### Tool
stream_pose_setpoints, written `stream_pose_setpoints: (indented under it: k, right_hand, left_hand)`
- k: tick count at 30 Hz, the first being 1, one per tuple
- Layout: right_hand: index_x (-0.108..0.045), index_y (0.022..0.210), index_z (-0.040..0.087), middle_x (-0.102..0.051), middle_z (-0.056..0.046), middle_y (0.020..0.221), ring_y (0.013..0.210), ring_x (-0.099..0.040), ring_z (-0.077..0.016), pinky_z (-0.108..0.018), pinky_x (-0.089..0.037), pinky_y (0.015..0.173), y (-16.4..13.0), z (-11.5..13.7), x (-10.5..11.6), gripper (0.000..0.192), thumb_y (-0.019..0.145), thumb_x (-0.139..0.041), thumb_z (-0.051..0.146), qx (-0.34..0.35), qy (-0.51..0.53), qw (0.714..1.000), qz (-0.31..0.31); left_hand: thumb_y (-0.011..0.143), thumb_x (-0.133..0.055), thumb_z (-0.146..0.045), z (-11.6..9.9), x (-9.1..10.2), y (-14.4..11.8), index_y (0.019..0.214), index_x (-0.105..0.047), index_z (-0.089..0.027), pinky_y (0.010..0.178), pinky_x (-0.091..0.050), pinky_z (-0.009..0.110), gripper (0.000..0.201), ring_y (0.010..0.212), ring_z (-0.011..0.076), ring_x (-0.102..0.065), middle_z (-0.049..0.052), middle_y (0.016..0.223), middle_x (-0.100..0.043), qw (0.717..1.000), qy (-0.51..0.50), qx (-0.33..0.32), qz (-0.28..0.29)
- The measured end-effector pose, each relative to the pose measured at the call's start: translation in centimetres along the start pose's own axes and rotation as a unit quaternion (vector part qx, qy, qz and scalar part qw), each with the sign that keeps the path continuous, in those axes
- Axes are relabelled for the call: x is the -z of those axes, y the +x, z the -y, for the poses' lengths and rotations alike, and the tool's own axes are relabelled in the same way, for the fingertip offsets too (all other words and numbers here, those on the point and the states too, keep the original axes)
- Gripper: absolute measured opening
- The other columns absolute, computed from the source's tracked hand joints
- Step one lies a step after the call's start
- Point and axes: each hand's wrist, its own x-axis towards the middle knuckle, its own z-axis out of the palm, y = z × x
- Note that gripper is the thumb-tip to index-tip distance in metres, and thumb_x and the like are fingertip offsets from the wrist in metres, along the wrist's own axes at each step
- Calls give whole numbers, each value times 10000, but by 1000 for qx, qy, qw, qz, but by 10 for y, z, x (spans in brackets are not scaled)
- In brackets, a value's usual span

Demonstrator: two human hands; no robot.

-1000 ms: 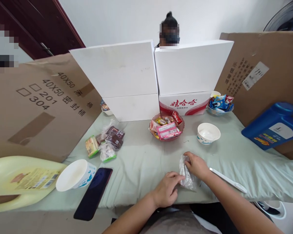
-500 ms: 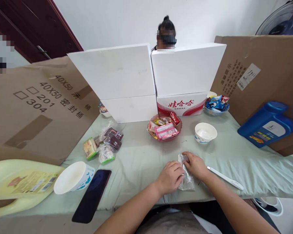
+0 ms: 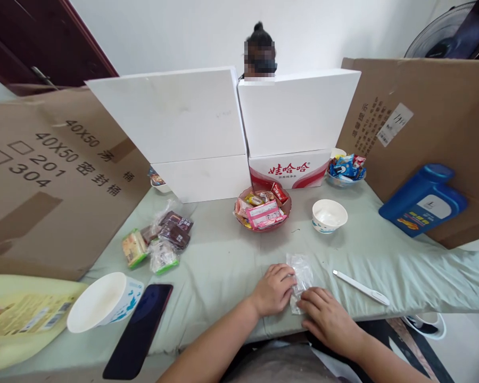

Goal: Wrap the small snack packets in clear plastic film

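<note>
A clear, crinkled plastic wrapper [image 3: 303, 272] lies on the cloth near the table's front edge. My left hand [image 3: 274, 290] has its fingers curled at the wrapper's left edge, holding it against the cloth. At the lower end of the plastic, my right hand [image 3: 330, 318] lies with fingers fairly flat, their tips touching it; the thumb sits below. To the right is a white, slim-handled tool [image 3: 361, 288], possibly a cutter, apart from both hands. Beyond the wrapper stand a pink bowl [image 3: 239, 217] of packaged sweets and a white paper bowl [image 3: 329, 224].
On the left are wrapped snacks [image 3: 163, 239], a tilted paper bowl [image 3: 104, 303], a dark phone [image 3: 139, 332] and a yellow jug [image 3: 27, 314]. White boxes [image 3: 175, 122] separate me from another person. Cardboard [image 3: 435, 117] and a blue bottle [image 3: 423, 199] stand at right.
My right hand has moved from the wrapper's upper end down to its lower end, baring the upper part. My left hand stays at the left edge. The view has shifted slightly.
</note>
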Motion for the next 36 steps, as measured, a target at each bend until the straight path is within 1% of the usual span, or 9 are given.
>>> stream_pose_setpoints:
  k: [6, 12, 16, 18, 20, 23, 28, 32, 36]
  right_hand:
    - [-596, 1067, 209, -628, -50, 1034, 938, -537, -208, -365, -435, 853, -19, 14, -17, 217, 893, -493, 130, 5, 12, 1000, -14]
    - [-586, 960, 198, -632, -49, 900, 864, -560, -184, -334, -439, 788, 0, 5, 4, 241, 937, -358, 122, -33, 76, 996, -27]
    - [-590, 1048, 206, -661, -60, 963, 890, -615, -177, -311, -465, 793, 30, -18, 7, 290, 963, -315, 167, -133, 45, 989, -50]
    - [-579, 1105, 199, -662, -63, 1000, 867, -634, -169, -289, -469, 760, 42, -29, 1, 299, 966, -316, 172, -181, -8, 983, -37]
    - [-574, 1127, 186, -655, -68, 997, 820, -642, -170, -280, -463, 711, 51, -34, -7, 286, 963, -339, 177, -208, -54, 976, -22]
    - [-585, 1110, 175, -638, -80, 952, 775, -635, -188, -289, -444, 671, 56, -36, -16, 270, 954, -365, 172, -218, -85, 972, -21]
    - [-569, 1158, 169, -620, -90, 953, 803, -613, -204, -300, -432, 697, 54, -33, -25, 294, 940, -374, 144, -218, -117, 968, -30]
    - [-542, 1204, 177, -618, -74, 954, 803, -604, -188, -286, -428, 701, 53, -34, -29, 323, 934, -372, 129, -216, -129, 967, -39]
    - [-544, 1195, 153, -603, -96, 959, 843, -590, -219, -318, -445, 730, 44, -44, -24, 320, 915, -390, 135, -234, -146, 959, -58]
  left_hand:
    - [905, -537, -237, 1, -3, -1, 1082, -644, -218, 986, -378, 412, 208, 1152, 240, -498, 52, 1148, -651, 1000, 7, -13, 15]
    - [888, -547, -230, 1, -3, 0, 1124, -615, -225, 984, -391, 420, 245, 1155, 238, -494, 51, 1162, -647, 1000, -1, -10, 30]
    - [877, -421, -115, 5, -6, -3, 1403, -349, -185, 947, -430, 442, 535, 1134, 247, -507, 98, 1176, -632, 1000, -19, -5, -7]
    - [842, -389, -63, 8, -9, -4, 1470, -191, -164, 930, -445, 448, 667, 1114, 251, -518, 109, 1169, -626, 999, -22, -4, -23]
    - [806, -392, -40, 10, -10, -4, 1484, -128, -170, 930, -449, 453, 739, 1104, 253, -524, 105, 1169, -620, 999, -27, -4, -22]
    - [821, -405, -59, 8, -7, -3, 1450, -230, -198, 950, -446, 449, 668, 1105, 245, -526, 95, 1174, -605, 999, -33, 3, -14]
    - [911, -478, -224, 3, -2, -3, 1135, -591, -195, 956, -446, 422, 253, 1105, 247, -520, 109, 1161, -578, 998, 11, -4, -61]
    - [935, -503, -246, 3, -6, -1, 982, -652, -209, 971, -430, 407, 160, 1165, 237, -513, 66, 1095, -644, 998, 39, -48, -30]
    - [924, -526, -218, 4, -9, 3, 976, -662, -227, 982, -432, 412, 146, 1207, 235, -498, 57, 1133, -644, 999, 37, -12, -3]
